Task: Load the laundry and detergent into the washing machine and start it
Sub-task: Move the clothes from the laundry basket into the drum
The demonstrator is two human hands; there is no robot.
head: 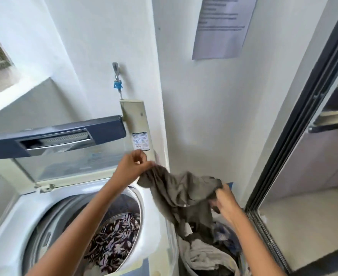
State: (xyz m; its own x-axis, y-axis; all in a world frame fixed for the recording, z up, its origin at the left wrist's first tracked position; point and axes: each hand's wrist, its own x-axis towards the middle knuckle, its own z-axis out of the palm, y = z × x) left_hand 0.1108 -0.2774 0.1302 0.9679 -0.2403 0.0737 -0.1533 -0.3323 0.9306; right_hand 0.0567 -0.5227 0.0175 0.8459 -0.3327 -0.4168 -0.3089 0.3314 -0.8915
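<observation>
A white top-loading washing machine (34,206) stands at the lower left with its lid (68,162) raised. A dark leaf-patterned cloth (114,242) lies in its drum. An olive-grey garment (184,194) hangs stretched between my hands, over the gap beside the machine. My left hand (133,166) pinches one end of it above the machine's right rim. My right hand (225,204) grips the other end above a laundry basket (190,265). The basket holds more clothes (206,253), pale and dark. No detergent is in view.
A water tap with a blue fitting (117,82) juts from the white wall above the lid. A paper notice (221,26) hangs on the wall. A dark-framed sliding glass door (295,124) runs down the right side, close to the basket.
</observation>
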